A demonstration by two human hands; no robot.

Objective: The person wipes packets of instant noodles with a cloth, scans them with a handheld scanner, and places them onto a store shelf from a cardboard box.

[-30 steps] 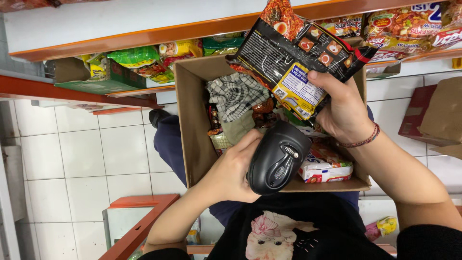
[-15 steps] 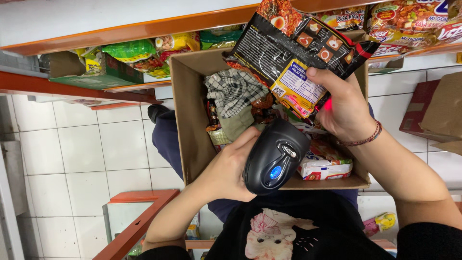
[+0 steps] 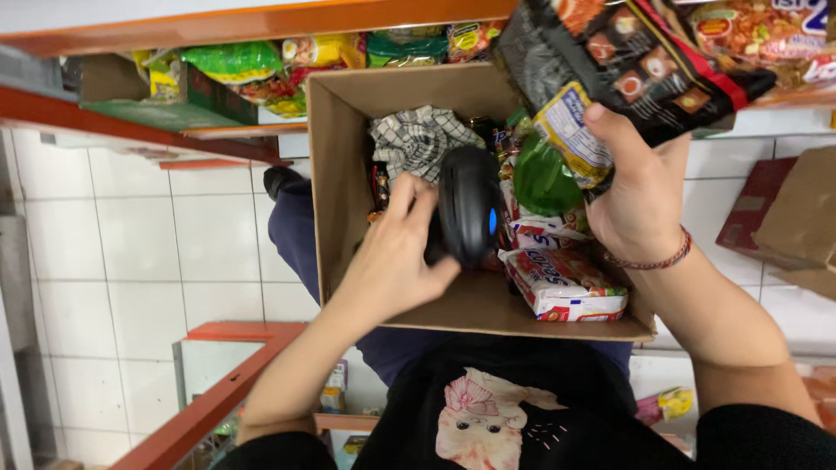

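My left hand (image 3: 396, 261) grips a black handheld scanner (image 3: 468, 204) with a small blue light, held over an open cardboard box (image 3: 335, 165) that rests on my lap. My right hand (image 3: 640, 196) holds up a black multipack of instant noodles (image 3: 610, 65) with a yellow and white label, above the box's right side. Inside the box lie a checked cloth (image 3: 418, 139), a green packet (image 3: 544, 178) and white and red noodle packets (image 3: 566, 287).
An orange-framed shelf (image 3: 261, 22) ahead carries green and yellow snack packets (image 3: 235, 65) and more noodle packs (image 3: 766, 35). Brown cartons (image 3: 801, 218) sit at the right. White tiled floor (image 3: 131, 261) lies to the left, with another orange shelf edge (image 3: 209, 400) below.
The scanner has swung from pointing up at the noodle pack to lying lower over the box. The noodle pack and right hand have risen toward the top right of the view.
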